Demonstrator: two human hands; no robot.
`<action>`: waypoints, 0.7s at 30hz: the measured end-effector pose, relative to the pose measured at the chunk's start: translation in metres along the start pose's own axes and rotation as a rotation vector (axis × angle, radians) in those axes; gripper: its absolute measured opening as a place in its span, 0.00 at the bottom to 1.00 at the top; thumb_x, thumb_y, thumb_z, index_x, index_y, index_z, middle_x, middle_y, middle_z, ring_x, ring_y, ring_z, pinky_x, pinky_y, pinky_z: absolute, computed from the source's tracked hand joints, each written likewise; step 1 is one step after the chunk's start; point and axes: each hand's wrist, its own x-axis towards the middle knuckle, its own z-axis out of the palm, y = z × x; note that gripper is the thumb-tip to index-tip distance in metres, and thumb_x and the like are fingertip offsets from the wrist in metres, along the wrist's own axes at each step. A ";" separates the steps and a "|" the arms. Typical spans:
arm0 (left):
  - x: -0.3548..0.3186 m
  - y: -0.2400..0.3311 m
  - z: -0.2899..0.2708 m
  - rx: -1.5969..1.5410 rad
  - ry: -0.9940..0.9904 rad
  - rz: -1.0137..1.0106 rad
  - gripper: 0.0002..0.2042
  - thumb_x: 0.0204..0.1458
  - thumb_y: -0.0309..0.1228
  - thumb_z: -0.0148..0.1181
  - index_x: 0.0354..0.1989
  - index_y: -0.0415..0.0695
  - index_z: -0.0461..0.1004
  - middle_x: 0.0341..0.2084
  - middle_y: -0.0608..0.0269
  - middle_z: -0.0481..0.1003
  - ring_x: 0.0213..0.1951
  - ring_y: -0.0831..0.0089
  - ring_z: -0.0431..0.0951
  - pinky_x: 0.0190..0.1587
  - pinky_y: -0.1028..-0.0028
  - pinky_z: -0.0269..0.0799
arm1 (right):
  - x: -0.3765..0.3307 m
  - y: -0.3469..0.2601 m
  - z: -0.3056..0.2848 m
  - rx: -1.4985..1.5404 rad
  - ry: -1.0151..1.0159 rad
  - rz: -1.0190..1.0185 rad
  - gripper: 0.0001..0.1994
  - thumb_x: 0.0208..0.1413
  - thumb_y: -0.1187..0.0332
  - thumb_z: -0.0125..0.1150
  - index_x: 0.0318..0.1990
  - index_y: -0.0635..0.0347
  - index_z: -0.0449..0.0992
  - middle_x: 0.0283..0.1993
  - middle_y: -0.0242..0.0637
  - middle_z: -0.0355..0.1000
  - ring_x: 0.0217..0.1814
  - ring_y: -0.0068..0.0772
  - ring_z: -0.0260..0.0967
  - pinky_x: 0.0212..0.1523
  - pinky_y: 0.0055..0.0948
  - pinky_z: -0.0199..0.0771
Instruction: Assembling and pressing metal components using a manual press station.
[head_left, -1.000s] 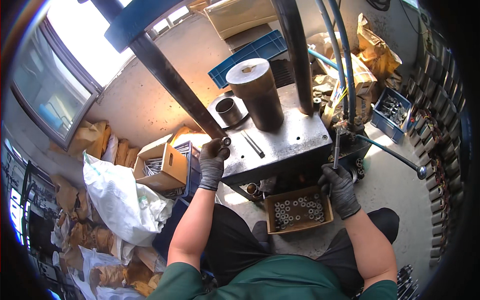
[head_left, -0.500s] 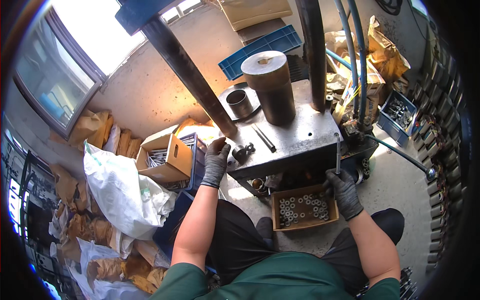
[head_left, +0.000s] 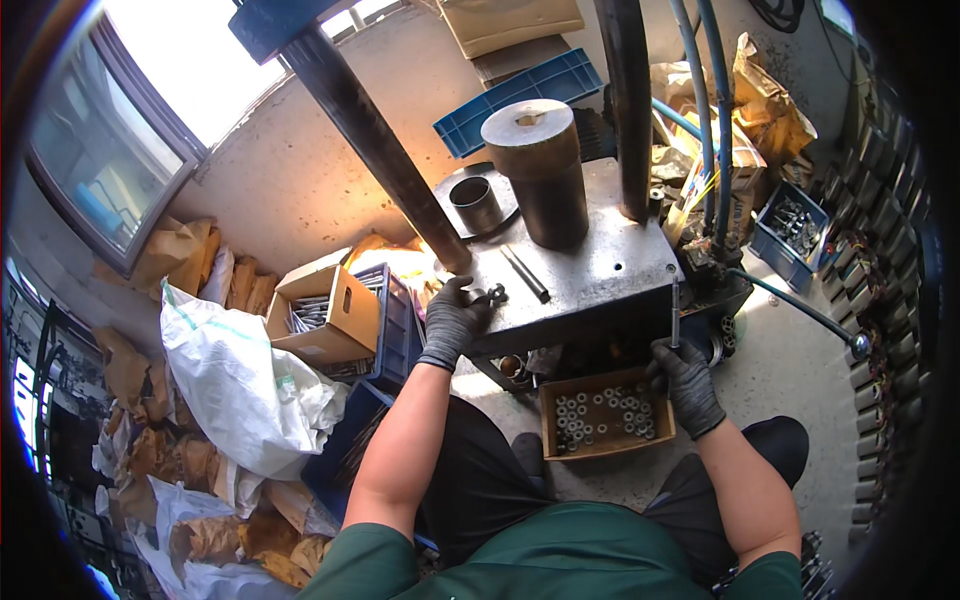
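Right hand [head_left: 686, 385]: gloved, nearest the body; fingers curled at the far right corner of the cardboard box of washers [head_left: 606, 416], under the plate's front edge; whether it grips anything I cannot tell; forearm comes up from the lower right
Left hand [head_left: 455, 318]: gloved, arm stretched forward to the left front corner of the steel press plate [head_left: 590, 275]; fingers closed round a small metal part [head_left: 490, 295], which pokes out to the right of the fingertips
Key relation: part sits at the plate's edge, touching the left hand; right hand well apart, lower
Loose rod [head_left: 524, 273]: lies on the plate just beyond the part, long axis running away and leftward
Farther: short ring sleeve [head_left: 475, 203]; tall cylinder [head_left: 537, 172] upright behind the rod
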 end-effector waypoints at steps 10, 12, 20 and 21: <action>-0.041 0.010 0.016 0.725 0.146 0.511 0.24 0.50 0.20 0.67 0.56 0.40 0.69 0.27 0.64 0.75 0.28 0.76 0.76 0.34 0.76 0.76 | -0.009 0.004 -0.006 -0.025 -0.017 -0.043 0.12 0.63 0.61 0.64 0.47 0.58 0.77 0.28 0.31 0.76 0.23 0.20 0.69 0.27 0.21 0.70; -0.047 0.014 0.020 0.709 0.123 0.513 0.24 0.50 0.21 0.67 0.57 0.40 0.68 0.27 0.64 0.75 0.28 0.76 0.76 0.34 0.76 0.76 | -0.013 0.001 -0.007 -0.010 -0.021 -0.027 0.12 0.64 0.61 0.64 0.47 0.58 0.77 0.28 0.31 0.76 0.23 0.19 0.70 0.27 0.21 0.70; -0.100 0.078 0.045 0.439 0.368 1.027 0.19 0.48 0.21 0.74 0.48 0.38 0.75 0.37 0.58 0.80 0.35 0.73 0.80 0.43 0.74 0.77 | -0.033 -0.018 0.000 0.011 -0.033 -0.018 0.13 0.64 0.61 0.62 0.49 0.59 0.77 0.29 0.31 0.76 0.24 0.19 0.70 0.27 0.20 0.70; -0.110 0.079 0.046 0.297 0.359 1.070 0.19 0.48 0.21 0.74 0.48 0.38 0.75 0.37 0.59 0.80 0.35 0.73 0.79 0.43 0.73 0.77 | -0.032 -0.018 0.003 0.028 -0.058 -0.018 0.13 0.65 0.61 0.62 0.49 0.59 0.76 0.29 0.31 0.76 0.24 0.19 0.71 0.27 0.20 0.70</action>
